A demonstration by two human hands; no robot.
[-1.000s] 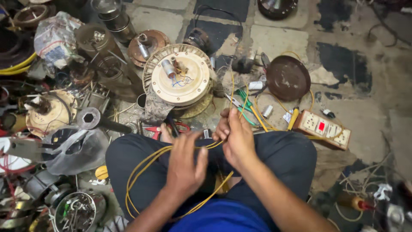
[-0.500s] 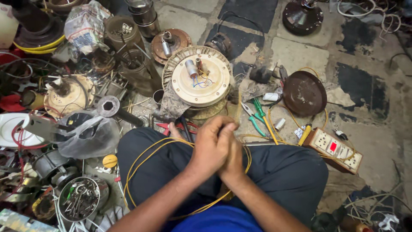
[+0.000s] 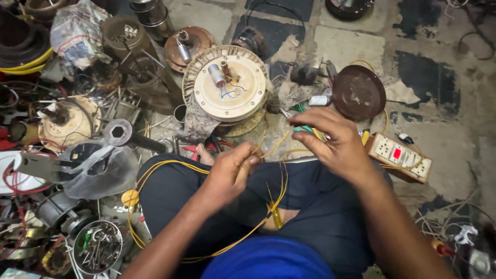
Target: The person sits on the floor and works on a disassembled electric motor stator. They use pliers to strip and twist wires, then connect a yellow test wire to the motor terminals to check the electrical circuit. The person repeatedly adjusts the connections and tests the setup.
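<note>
Person sitting cross-legged on the floor (image 3: 444, 155). Left hand (image 3: 230, 173) is pinching the yellow wire (image 3: 155, 173) between thumb and fingertips, just above the lap. Right hand (image 3: 336, 142) is hovering a little higher, fingers curled, gripping the same wire where it is rising toward the cream motor housing (image 3: 230, 88); hands apart, not touching. Wire is looping wide over both knees and back under the left forearm.

Crowding the left side: clear plastic bag (image 3: 98, 168), socket wrench (image 3: 124, 135), tin of loose hardware (image 3: 97, 247), rusty motor parts (image 3: 183, 46). Right of the housing: round brown cover (image 3: 358, 93) and white extension socket board (image 3: 400, 157), partly blocked by the right wrist. Red-handled pliers (image 3: 194, 150) are peeking out by the knee
</note>
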